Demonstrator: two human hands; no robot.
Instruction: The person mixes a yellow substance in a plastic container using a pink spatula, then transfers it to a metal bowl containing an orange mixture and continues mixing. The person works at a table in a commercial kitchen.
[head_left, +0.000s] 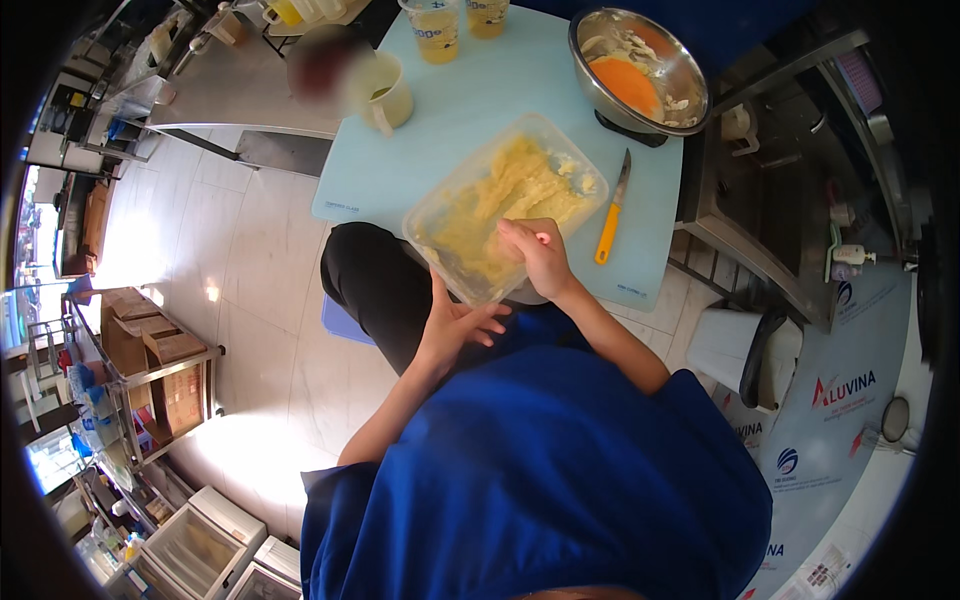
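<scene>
A translucent plastic container (442, 193), its inside smeared with pale yellow paste (529, 180), sits tilted over the near part of the pale blue tempered-glass table top (360, 169). My left hand (454, 322) holds the container's near end, the thumb against the wall and the other fingers spread below the rim. Inside, over the paste, my right hand (541, 259) is bent with its fingers curled; whether it grips a tool is hidden. A knife (611, 225) with a yellow handle lies right of the container, blade pointing away from me.
A steel mixing bowl (637, 75) with orange and whitish contents stands on a dark base at far right. A pitcher (390, 97) and two measuring cups (435, 37) stand at the back. To the right are a steel sink unit (757, 225) and a bin (735, 352).
</scene>
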